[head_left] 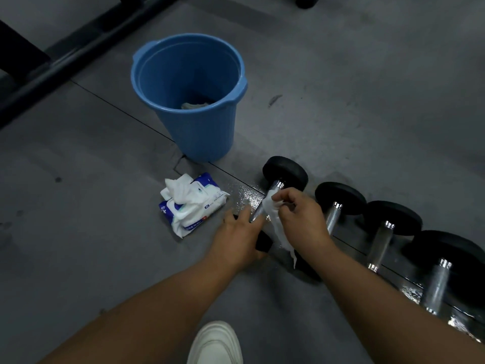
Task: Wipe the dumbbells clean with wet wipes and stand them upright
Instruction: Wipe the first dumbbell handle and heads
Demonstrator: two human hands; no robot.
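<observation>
Right hand (301, 219) pinches wet wipe (274, 223) against chrome handle of lying dumbbell (286, 172); left hand (240, 233) clasps near head, mostly hiding it.

Open floor (78, 232) lay left of the wipes pack (199, 206). The bucket (202, 132) stood behind it. Lying dumbbells (393, 216) crowded the right side, with narrow gaps between them.

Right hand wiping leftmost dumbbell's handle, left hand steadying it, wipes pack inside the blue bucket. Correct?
No: the head view shows the wipes pack on the floor near the blue bucket, not inside it. The right hand's wet wipe rubs the leftmost dumbbell's handle while the left hand steadies it.
</observation>
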